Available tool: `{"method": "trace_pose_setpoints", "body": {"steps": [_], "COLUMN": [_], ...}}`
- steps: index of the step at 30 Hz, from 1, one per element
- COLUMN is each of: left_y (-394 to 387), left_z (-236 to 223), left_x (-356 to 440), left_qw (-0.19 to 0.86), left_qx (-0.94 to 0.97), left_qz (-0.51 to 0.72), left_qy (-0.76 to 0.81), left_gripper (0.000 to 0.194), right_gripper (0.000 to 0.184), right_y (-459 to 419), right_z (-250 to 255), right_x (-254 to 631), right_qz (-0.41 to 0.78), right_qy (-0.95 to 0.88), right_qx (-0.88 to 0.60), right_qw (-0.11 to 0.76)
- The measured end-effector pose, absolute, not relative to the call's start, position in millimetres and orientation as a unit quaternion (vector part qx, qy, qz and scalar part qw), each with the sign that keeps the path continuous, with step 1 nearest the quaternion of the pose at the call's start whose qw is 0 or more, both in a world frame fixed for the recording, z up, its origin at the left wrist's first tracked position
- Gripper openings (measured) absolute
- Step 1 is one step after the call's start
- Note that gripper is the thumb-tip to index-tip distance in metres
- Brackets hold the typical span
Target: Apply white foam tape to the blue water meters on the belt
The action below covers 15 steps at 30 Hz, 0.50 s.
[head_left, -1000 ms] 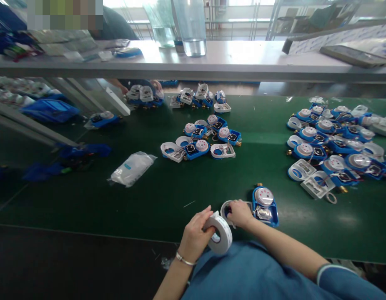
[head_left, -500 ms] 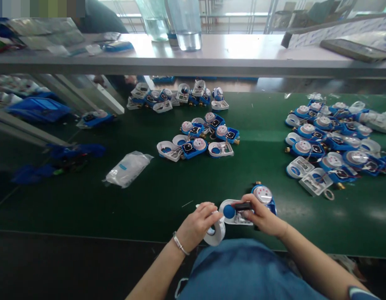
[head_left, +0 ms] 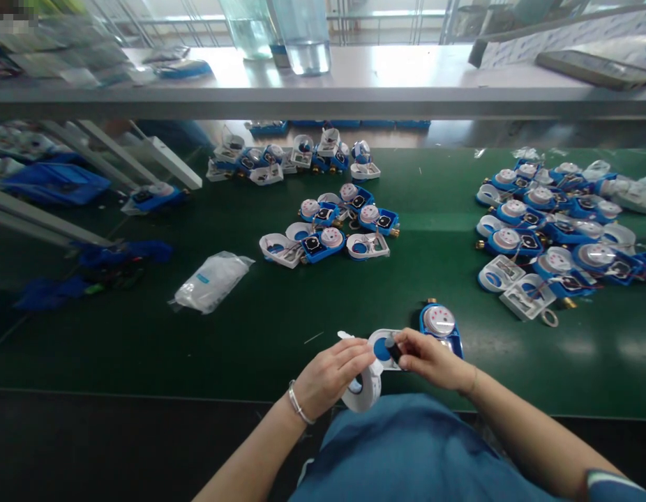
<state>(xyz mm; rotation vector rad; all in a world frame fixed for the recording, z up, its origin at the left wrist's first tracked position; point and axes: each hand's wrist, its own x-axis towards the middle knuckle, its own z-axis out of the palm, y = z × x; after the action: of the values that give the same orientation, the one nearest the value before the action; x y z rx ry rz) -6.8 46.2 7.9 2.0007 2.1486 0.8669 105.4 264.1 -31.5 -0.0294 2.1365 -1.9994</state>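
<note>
My left hand (head_left: pixel 331 369) is closed around a roll of white tape (head_left: pixel 369 399), which hangs tilted below the fingers at the table's front edge. Between the thumb and fingers of my right hand (head_left: pixel 432 359) is a small black cylinder (head_left: pixel 393 349), its round grey end towards the left. Under the cylinder lies a white plastic cover (head_left: pixel 378 336) with a blue round window; my hands hide part of it. Just beyond my right hand a blue water meter (head_left: pixel 439 322) with a round white dial and a brass fitting rests on the green table.
Several meters and white covers form a middle group (head_left: pixel 328 240), a back row (head_left: pixel 268 174) and a large right cluster (head_left: pixel 558 261). A clear plastic bag (head_left: pixel 213 282) lies at left. Above the table's back runs a white shelf (head_left: pixel 407 70) with water bottles (head_left: pixel 307 59) and a phone (head_left: pixel 589 70).
My right hand has moved slightly left with the black cylinder, which has turned so its end now shows. The tape roll has shifted a little right in my left hand.
</note>
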Motion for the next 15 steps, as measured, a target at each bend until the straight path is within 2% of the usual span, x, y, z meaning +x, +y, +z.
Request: {"method": "trace_pose_setpoints", "body": {"steps": [9,15], "left_y": [47.4,43.4], "left_z": [4.6,4.1], "left_x": [-5.8,-6.1], "left_qw": [0.047,0.038], "left_qx": [0.640,0.588], "left_qz": [0.290,0.295], "left_qy": [0.710,0.752], "left_gripper": [0.027,0.024], "right_gripper": [0.021,0.017], "right_y": [267.4,264.4], "right_z": [-25.8,-13.9], "right_x": [112.5,124.2], "right_qz": [-0.652,-0.590], "right_qy": [0.747,0.798], "right_qx": [-0.059,-0.092], "right_qw": [0.116,0.082]}}
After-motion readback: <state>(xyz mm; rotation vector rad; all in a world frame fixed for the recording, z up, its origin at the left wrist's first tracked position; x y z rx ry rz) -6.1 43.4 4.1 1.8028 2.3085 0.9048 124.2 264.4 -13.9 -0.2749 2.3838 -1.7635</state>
